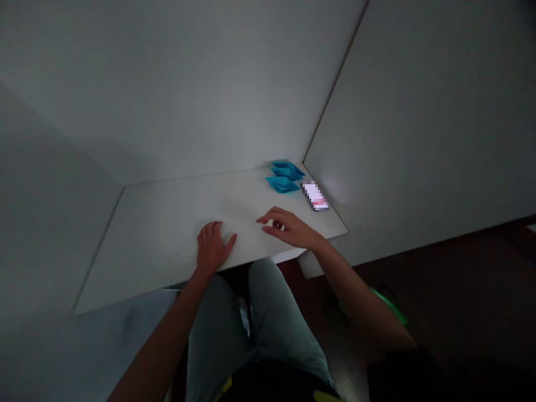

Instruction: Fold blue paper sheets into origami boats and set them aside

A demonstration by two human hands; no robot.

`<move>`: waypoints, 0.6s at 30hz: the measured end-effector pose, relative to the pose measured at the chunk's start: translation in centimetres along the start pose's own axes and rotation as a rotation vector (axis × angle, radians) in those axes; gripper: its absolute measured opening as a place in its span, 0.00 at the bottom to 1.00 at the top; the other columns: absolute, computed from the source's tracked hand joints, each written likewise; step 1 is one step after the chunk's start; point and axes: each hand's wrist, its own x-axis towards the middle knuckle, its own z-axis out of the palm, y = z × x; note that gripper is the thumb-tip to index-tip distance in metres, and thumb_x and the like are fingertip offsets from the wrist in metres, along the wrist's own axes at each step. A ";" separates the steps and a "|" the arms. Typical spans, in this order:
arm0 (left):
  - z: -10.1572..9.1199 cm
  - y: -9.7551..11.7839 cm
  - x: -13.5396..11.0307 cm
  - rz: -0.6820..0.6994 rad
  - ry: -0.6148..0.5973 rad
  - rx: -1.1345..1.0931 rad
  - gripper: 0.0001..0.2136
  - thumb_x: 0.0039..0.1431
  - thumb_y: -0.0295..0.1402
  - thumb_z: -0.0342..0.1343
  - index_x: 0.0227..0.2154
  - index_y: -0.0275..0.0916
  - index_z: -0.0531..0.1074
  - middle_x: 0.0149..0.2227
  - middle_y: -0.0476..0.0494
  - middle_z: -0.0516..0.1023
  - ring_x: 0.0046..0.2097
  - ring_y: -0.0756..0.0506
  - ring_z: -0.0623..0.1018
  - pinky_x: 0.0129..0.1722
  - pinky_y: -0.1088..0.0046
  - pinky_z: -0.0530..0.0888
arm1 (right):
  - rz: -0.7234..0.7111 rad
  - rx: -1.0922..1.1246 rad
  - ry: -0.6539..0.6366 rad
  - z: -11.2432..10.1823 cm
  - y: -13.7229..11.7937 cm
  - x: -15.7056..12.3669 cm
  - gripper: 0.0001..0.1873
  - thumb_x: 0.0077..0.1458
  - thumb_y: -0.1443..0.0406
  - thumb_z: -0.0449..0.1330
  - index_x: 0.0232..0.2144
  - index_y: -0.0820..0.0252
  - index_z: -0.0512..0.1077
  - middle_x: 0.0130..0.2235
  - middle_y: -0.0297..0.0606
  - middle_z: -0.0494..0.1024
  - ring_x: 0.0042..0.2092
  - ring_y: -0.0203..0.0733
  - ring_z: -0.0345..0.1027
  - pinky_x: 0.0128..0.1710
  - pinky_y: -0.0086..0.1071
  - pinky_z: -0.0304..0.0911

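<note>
My left hand (211,247) rests on the white tabletop (163,223) near its front edge, thumb spread away from the other fingers, holding nothing. To its right, my right hand (288,226) hovers just over the surface. Its fingers are bent, with a gap between thumb and forefinger and nothing visible in it. Beyond the right hand, toward the back right corner, blue folded paper boats (283,184) stand close together one behind another. The rear ones are partly hidden by those in front. Neither hand touches them.
A phone with a lit, blurred-out screen (315,196) lies right of the boats, by the right panel (419,139). White panels enclose the table at the back (201,100) and left (50,212). My legs (276,312) are under the front edge. The light is dim.
</note>
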 end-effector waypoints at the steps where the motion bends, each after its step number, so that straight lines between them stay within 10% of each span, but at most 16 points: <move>1: 0.0 0.0 0.0 0.002 0.001 0.012 0.30 0.73 0.49 0.55 0.66 0.31 0.67 0.66 0.21 0.71 0.68 0.25 0.69 0.68 0.41 0.67 | 0.097 -0.116 0.098 -0.4 2.8 0.3 0.13 0.72 0.59 0.62 0.52 0.55 0.82 0.49 0.43 0.78 0.42 0.41 0.74 0.45 0.38 0.74; 7: 0.5 -0.4 0.0 -0.007 0.011 0.004 0.30 0.72 0.49 0.56 0.67 0.32 0.67 0.66 0.22 0.71 0.69 0.25 0.69 0.69 0.42 0.67 | 0.476 -0.685 0.317 -0.9 13.2 3.0 0.16 0.70 0.57 0.63 0.54 0.57 0.81 0.72 0.54 0.68 0.68 0.64 0.63 0.68 0.61 0.59; 18: 0.6 -1.0 -0.5 -0.057 0.045 -0.120 0.30 0.74 0.49 0.55 0.69 0.35 0.65 0.66 0.24 0.71 0.68 0.26 0.69 0.69 0.39 0.67 | 0.507 -0.842 0.256 0.1 15.6 8.0 0.24 0.75 0.63 0.50 0.65 0.62 0.76 0.70 0.56 0.75 0.69 0.63 0.64 0.72 0.61 0.47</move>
